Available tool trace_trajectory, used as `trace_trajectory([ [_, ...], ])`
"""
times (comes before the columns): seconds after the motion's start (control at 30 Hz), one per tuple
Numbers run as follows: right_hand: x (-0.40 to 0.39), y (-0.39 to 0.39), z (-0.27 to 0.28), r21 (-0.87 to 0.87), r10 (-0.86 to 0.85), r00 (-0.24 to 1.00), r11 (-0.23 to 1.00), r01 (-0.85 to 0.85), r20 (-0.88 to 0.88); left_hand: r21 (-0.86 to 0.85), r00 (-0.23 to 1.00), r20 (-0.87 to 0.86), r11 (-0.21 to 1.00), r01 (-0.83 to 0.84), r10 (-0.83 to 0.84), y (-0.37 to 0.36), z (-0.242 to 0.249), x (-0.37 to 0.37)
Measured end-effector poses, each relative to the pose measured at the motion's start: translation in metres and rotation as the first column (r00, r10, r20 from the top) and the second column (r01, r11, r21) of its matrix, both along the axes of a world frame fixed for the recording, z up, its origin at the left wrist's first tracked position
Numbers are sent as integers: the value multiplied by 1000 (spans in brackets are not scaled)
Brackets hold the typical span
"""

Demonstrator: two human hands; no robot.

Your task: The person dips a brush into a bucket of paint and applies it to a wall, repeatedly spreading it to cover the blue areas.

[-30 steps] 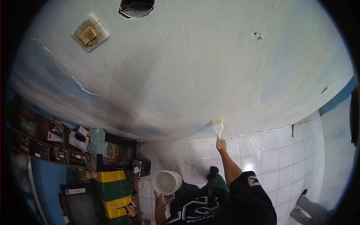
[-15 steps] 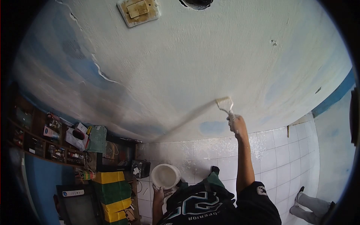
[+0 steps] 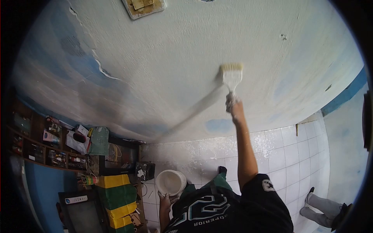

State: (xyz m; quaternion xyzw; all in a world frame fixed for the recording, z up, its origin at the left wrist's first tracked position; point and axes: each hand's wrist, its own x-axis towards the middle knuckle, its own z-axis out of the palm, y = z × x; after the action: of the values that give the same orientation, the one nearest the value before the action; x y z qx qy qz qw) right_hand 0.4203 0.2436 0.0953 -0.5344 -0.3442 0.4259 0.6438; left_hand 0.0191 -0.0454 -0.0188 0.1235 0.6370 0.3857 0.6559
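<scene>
A wide paintbrush (image 3: 232,79) with pale bristles and a paint-smeared handle is gripped in my right hand (image 3: 233,104). Its bristles are up against the wall (image 3: 186,73), which is coated whitish with blue patches showing through. Low at my left side, my left hand (image 3: 168,198) holds a white bucket (image 3: 181,182) by its near rim. Whitish paint coats the bucket's inside. Both my hands carry white smears.
Shelves with bottles and boxes (image 3: 54,149) stand at the left, beside a green and yellow cloth (image 3: 114,196). White splatter marks the tiled floor (image 3: 287,155). Another person's legs (image 3: 322,209) show at lower right. A switch plate (image 3: 145,7) sits high on the wall.
My right hand and the paintbrush have moved up the wall and slightly left, the brush now pointing upward. The view has tilted slightly down. My left hand keeps the bucket in place.
</scene>
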Motion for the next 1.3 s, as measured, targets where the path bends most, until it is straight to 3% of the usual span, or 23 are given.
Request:
trace_trajectory([
  [0.1,-11,-14,-77,-67,17,991,997,-26,-129,-2,1000,-17,1000,-17,17,-9,-11,0],
  [0.17,-16,-24,-135,-208,-12,988,978,-20,-154,21,999,-39,999,-30,31,-16,-15,1],
  [0.23,-19,-30,-186,-319,-68,998,946,59,-15,25,998,-49,999,-40,42,-14,-14,1],
  [0.3,-13,-23,-261,-153,-159,937,965,215,312,2,997,-45,998,-57,58,-14,-9,3],
  [0.37,-4,-26,-314,-217,-123,915,951,219,384,-6,998,-38,998,-58,58,-17,-12,-1],
  [0.4,-4,-30,-325,-247,-108,903,942,227,417,-8,998,-35,999,-54,54,-17,-13,-3],
  [0.47,-4,-50,-317,-548,-15,964,821,163,265,18,996,-22,997,-81,81,-19,-11,-5],
  [0.57,0,-63,-341,-659,234,878,743,115,417,39,993,-16,993,-112,113,-27,-23,-14],
  [0.6,-3,-62,-334,-720,76,982,690,75,174,41,992,-18,991,-125,126,-30,-26,-18],
  [0.7,-5,-47,-282,-573,81,988,819,11,135,31,992,-72,995,-98,100,-29,-15,-14],
  [0.83,-14,-29,-135,-462,45,999,885,-54,-30,50,991,-9,990,-132,132,-33,-16,-18],
  [0.93,-22,-38,-42,-379,95,994,919,-109,-56,20,993,7,993,-116,116,-33,-18,-20],
  [1.13,-43,-65,86,-97,163,981,980,-173,-105,22,999,-23,999,-39,40,-25,-18,-23],
  [1.3,-58,-65,166,146,70,993,986,-83,91,12,999,-3,999,-39,39,-13,-9,-20],
])
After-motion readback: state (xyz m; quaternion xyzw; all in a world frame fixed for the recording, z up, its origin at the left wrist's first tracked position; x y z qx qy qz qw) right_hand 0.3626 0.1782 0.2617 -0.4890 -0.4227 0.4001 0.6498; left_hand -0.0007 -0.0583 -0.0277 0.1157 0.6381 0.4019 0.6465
